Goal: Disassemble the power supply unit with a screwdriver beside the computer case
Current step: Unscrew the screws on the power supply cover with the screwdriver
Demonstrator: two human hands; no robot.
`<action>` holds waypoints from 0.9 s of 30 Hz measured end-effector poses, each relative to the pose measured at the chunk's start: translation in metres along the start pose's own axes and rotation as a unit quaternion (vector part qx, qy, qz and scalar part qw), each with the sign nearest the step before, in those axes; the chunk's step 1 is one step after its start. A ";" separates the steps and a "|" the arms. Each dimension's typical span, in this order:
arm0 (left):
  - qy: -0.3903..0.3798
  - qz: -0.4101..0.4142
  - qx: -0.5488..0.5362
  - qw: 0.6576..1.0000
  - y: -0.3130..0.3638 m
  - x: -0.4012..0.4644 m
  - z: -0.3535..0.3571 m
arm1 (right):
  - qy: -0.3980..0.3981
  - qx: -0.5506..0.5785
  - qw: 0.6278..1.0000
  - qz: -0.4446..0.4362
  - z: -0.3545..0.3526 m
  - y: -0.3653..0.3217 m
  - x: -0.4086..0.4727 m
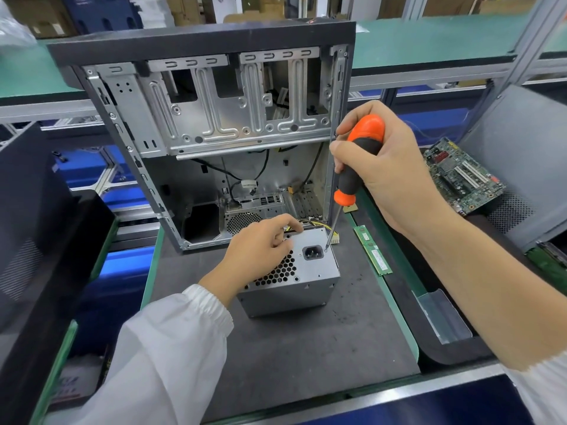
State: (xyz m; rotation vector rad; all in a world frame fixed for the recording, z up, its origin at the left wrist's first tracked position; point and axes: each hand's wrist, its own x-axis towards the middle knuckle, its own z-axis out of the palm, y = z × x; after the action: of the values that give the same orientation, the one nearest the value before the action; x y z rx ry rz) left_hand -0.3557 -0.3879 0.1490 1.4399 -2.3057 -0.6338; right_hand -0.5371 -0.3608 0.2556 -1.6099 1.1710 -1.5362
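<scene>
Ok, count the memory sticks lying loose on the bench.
2, end to end along the green edge strip right of the power supply unit: far memory stick, near memory stick. Others may be hidden.

Grey power supply unit (pixel 302 271) upright before open computer case (pixel 214 118).

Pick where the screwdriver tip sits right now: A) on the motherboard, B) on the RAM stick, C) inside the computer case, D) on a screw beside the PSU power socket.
D: the screwdriver in the right hand runs down to a screw at the corner of the power supply unit, just right of its power socket.
</scene>
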 end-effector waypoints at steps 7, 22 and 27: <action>-0.002 0.003 0.004 1.000 0.001 0.000 0.000 | -0.003 0.010 1.000 0.001 -0.002 0.000 0.001; -0.013 0.012 -0.032 0.999 -0.002 0.000 -0.002 | -0.009 0.023 1.000 -0.003 -0.001 0.001 0.001; -0.021 0.006 -0.039 0.999 -0.003 -0.001 -0.001 | -0.010 0.017 1.000 -0.005 -0.001 0.000 0.000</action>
State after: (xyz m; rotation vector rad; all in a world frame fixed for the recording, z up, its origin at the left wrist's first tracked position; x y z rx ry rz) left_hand -0.3527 -0.3887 0.1487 1.3890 -2.2930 -0.7500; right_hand -0.5380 -0.3613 0.2555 -1.6070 1.1209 -1.5355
